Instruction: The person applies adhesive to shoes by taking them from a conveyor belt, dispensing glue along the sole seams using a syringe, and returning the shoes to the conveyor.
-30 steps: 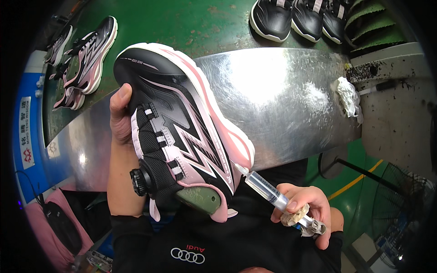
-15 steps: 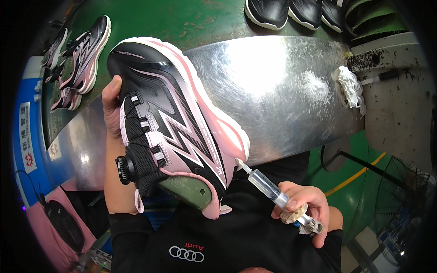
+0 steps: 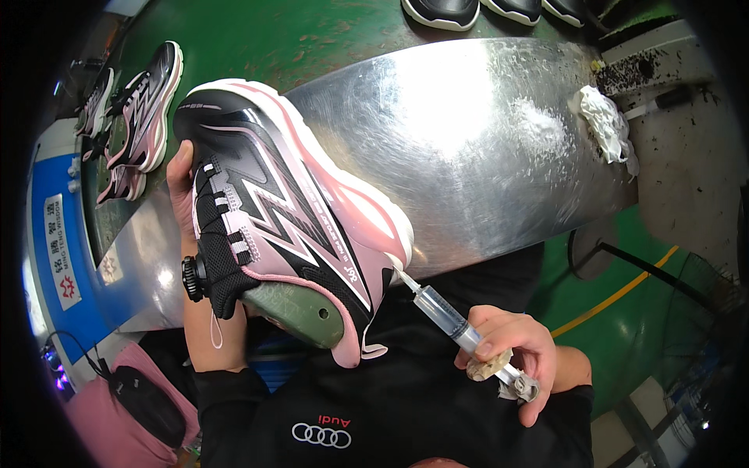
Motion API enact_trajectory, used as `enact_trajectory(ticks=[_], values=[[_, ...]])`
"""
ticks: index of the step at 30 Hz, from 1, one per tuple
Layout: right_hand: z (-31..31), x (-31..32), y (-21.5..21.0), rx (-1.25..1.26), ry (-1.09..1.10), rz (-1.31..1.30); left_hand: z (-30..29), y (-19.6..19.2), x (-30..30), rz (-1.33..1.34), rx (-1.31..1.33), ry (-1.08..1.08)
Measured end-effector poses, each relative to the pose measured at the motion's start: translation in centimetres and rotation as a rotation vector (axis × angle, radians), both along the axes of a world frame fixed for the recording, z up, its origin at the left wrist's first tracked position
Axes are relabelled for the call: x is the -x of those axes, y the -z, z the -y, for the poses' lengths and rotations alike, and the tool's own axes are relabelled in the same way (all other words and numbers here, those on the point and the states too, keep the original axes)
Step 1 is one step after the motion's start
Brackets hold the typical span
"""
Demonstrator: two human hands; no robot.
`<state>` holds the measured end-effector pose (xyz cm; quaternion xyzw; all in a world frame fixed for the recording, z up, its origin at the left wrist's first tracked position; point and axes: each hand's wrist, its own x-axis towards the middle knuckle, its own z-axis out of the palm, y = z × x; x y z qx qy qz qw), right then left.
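A black and pink sneaker with a white and pink sole is tilted in front of me, a green shoe last filling its opening. My left hand grips it from behind the lace side; only some fingers show, the rest hidden by the shoe. Between the fingers of my right hand is a clear syringe, its rear end wrapped in whitish, crumpled material. The syringe's pale nozzle meets the sneaker's heel, right where the sole joins the upper.
A shiny metal plate curves along the work surface beyond the sneaker. White powder and a crumpled white cloth lie toward its right end. More sneakers stand at far left, and black shoes along the far edge. A fan stands at right.
The sneaker and both hands sit slightly further left in the picture. The nozzle stays at the heel, at the sole line. The surroundings have shifted a little with the view.
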<state>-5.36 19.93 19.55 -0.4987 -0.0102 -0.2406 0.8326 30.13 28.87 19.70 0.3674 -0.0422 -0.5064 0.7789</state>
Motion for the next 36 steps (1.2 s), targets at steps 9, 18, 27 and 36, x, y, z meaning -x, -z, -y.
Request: enact_trajectory(ticks=[9,18,27,36], values=[[0.3,-0.5,1.2,0.059,0.001,-0.024,-3.0,-1.1,0.2,0.014,-0.207,-0.016],[1.0,-2.1,1.4,0.197,0.018,0.028,-11.2,-0.9,-3.3,0.272,-0.372,0.004],[0.2,-2.9,1.8,0.23,0.042,0.0,-14.4,-1.0,0.2,0.444,-0.444,-0.041],[-0.4,-3.1,1.1,0.273,0.025,-0.029,-20.7,-1.3,2.4,0.137,-0.496,-0.092]])
